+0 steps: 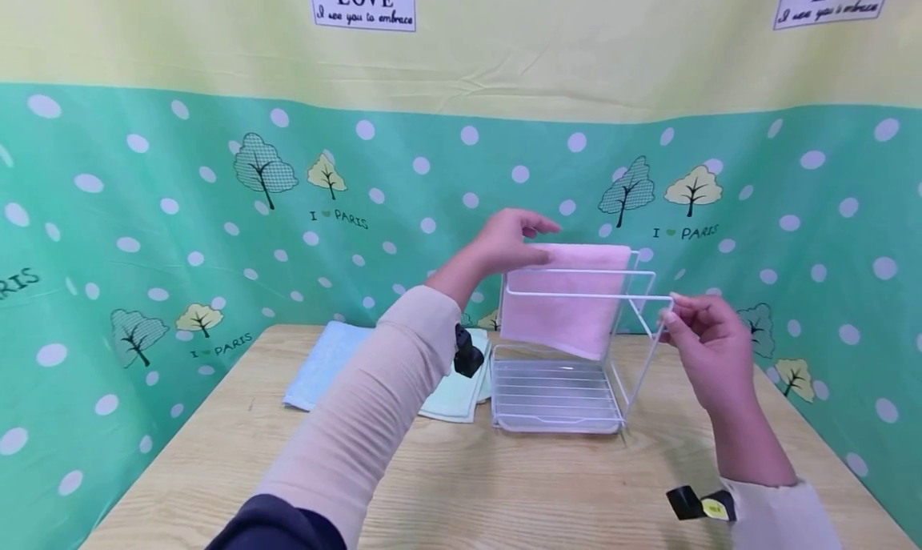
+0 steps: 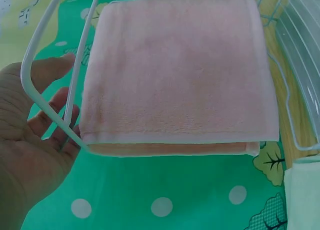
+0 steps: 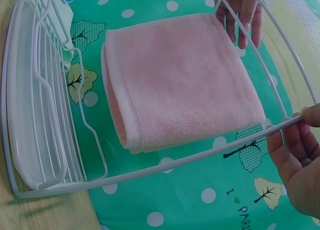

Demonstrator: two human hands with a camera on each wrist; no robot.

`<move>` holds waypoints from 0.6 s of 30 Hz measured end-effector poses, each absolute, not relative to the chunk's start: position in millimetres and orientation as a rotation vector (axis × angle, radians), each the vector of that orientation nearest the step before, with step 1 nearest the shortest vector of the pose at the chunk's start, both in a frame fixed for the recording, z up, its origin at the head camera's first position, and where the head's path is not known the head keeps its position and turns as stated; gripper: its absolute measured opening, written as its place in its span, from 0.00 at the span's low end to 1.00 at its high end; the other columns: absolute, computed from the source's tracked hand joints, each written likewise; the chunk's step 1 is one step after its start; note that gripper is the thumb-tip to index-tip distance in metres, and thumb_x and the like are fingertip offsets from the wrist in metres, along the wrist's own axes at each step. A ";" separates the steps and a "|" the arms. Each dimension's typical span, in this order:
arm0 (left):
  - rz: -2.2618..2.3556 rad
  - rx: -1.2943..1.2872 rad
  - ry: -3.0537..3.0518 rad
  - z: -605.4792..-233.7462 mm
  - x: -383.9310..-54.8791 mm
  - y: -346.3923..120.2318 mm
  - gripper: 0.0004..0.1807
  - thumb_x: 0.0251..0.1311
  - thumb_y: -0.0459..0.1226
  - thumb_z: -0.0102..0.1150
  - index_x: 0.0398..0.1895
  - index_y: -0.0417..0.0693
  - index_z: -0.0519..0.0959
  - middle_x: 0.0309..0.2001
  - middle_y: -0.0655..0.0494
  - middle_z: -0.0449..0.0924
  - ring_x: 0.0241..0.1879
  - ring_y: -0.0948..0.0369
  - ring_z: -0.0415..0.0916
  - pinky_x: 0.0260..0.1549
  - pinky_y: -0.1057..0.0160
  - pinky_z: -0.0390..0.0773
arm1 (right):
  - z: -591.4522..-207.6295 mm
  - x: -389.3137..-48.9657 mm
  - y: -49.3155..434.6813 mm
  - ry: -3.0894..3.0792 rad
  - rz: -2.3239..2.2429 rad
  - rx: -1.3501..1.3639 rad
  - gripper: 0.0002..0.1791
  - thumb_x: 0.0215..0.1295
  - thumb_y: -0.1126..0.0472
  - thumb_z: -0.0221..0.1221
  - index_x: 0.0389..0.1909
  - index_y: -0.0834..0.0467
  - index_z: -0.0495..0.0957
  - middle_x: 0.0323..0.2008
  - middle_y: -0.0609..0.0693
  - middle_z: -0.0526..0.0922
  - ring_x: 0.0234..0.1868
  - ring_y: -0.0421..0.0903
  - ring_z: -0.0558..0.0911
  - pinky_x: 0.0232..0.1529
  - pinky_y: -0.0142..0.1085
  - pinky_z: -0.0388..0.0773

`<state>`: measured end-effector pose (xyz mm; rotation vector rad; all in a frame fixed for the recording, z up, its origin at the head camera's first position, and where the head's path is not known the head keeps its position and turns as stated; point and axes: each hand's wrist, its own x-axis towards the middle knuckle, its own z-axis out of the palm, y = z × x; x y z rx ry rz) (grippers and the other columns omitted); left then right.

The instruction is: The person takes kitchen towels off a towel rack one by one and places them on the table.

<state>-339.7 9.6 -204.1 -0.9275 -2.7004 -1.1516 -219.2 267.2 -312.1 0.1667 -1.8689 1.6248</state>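
Note:
A pink towel (image 1: 555,324) hangs folded over a rear upper bar of a white wire rack (image 1: 591,297). My left hand (image 1: 507,242) is at the towel's upper left corner, its fingers reaching over the top. In the left wrist view the thumb and fingers of that hand (image 2: 42,125) are spread apart beside the rack's bars, nothing gripped between them. With thumb and fingers, my right hand (image 1: 713,354) pinches the rack's front right upper corner. The right wrist view shows these fingers (image 3: 287,152) on the white bar, apart from the towel.
At the rack's base lies a clear tray (image 1: 558,427) under a wire grid. Left of the rack, a pale green towel (image 1: 450,402) and a blue towel (image 1: 324,366) lie folded on the wooden table (image 1: 461,486). A patterned curtain (image 1: 461,190) hangs behind the table.

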 end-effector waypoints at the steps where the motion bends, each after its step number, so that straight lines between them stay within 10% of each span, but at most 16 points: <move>1: -1.142 -0.927 -2.709 -203.4 -340.3 10.5 0.21 0.58 0.37 0.68 0.56 0.55 0.81 0.57 0.57 0.78 0.58 0.56 0.70 0.51 0.66 0.75 | -312.0 -219.4 266.9 -1.870 1.623 0.170 0.11 0.65 0.71 0.59 0.48 0.67 0.76 0.38 0.51 0.78 0.36 0.43 0.78 0.36 0.28 0.82; 18: -0.964 -0.879 -2.833 -209.8 -348.7 29.1 0.19 0.59 0.35 0.66 0.54 0.59 0.83 0.55 0.60 0.80 0.56 0.62 0.72 0.51 0.65 0.75 | -314.6 -218.2 268.6 -1.903 1.583 0.171 0.12 0.66 0.72 0.59 0.50 0.64 0.77 0.38 0.50 0.77 0.37 0.42 0.78 0.37 0.26 0.81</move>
